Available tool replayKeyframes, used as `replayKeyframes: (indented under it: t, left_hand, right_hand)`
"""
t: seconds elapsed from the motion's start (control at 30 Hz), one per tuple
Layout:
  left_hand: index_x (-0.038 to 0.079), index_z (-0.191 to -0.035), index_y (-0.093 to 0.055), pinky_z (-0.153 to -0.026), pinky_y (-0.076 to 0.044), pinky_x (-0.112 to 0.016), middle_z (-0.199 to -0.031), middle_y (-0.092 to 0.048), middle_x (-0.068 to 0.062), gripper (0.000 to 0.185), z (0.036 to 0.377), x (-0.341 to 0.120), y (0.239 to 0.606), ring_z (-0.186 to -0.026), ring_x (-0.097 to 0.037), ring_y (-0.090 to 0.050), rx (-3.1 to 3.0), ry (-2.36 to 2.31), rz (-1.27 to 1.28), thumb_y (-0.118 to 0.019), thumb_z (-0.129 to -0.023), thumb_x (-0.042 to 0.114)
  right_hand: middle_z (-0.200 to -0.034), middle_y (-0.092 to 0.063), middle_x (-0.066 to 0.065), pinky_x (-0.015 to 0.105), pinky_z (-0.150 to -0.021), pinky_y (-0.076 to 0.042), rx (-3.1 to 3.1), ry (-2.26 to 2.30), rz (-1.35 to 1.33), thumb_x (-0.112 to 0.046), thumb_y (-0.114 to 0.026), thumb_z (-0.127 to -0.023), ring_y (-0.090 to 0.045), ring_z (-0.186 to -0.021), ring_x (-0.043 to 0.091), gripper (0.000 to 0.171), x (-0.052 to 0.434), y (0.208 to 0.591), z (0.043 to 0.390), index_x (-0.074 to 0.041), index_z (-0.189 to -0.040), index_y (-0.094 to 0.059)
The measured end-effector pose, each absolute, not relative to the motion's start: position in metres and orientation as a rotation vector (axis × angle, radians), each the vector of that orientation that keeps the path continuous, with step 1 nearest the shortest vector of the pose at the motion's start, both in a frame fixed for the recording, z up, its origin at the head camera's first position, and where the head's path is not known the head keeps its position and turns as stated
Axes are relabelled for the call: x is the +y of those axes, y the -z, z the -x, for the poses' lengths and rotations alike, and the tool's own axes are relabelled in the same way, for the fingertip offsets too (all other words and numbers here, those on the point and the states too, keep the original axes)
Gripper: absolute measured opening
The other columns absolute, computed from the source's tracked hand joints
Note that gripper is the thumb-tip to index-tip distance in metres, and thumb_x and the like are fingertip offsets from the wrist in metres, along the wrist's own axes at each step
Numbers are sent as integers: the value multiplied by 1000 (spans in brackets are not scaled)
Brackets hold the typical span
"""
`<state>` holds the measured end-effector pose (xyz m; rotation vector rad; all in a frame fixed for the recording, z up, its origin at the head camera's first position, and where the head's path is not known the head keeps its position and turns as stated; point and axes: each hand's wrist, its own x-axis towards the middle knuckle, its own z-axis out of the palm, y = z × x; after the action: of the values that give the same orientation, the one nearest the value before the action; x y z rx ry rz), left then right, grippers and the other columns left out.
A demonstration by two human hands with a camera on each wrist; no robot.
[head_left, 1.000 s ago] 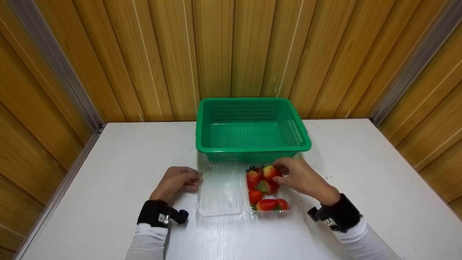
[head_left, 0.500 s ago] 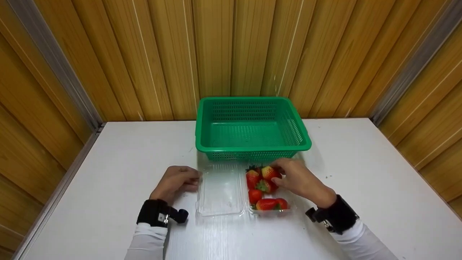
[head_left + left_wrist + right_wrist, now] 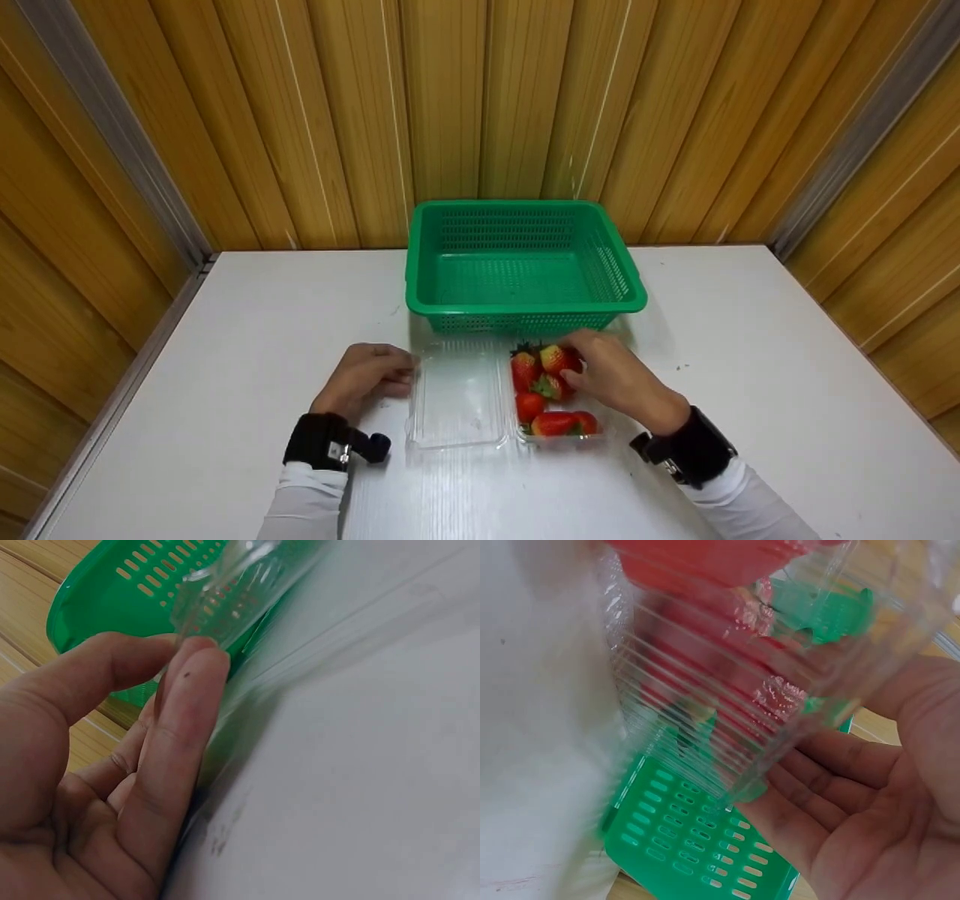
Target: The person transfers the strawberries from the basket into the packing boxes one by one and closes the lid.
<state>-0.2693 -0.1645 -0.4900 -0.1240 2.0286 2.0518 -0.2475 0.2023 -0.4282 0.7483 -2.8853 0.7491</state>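
Note:
A hinged clear plastic box lies unfolded, its bare lid [image 3: 461,397] on the left and its tray [image 3: 559,441] on the right. My left hand [image 3: 365,377] pinches the lid's left edge between thumb and fingers, as the left wrist view shows up close. Several red strawberries [image 3: 530,409] with green leaves fill much of the tray. At its back right corner, my right hand [image 3: 616,379] grips a strawberry [image 3: 555,360] with pale yellowish shoulders. The tray's ribbed wall [image 3: 705,690] partly veils the fruit in the right wrist view.
Right behind the box stands a green plastic basket [image 3: 510,281] with slotted sides and nothing in it. The white table [image 3: 225,360] meets wood-look panel walls [image 3: 517,97] at the back and sides.
My right hand has shifted slightly left over the tray, and the strawberry in its fingers has moved a little left too. The left hand and lid stay nearly still.

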Motion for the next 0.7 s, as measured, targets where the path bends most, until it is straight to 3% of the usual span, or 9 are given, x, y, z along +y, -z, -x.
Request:
replayKeyframes:
  t: [0.2, 0.7]
  left_hand:
    - [-12, -106, -72, -74, -65, -30, -91, -71, -17, 20, 269, -165, 490, -77, -20, -71, 2008, -2065, 103, -75, -93, 4]
    - [-10, -105, -73, -75, -66, -31, -93, -71, -18, 19, 270, -166, 491, -79, -21, -71, 2017, -2056, 103, -76, -93, 4]
  right_hand:
    - [-111, -72, 15, 43, -89, -63, -2854, -702, -749, 5, -83, -88, -66, -99, 28, 37, 202, 432, 247, 6, -123, -70]
    - [-121, -69, 18, 48, -97, -61, -2885, -700, -707, 6, -80, -90, -65, -108, 31, 43, 198, 433, 245, 7, -131, -67]
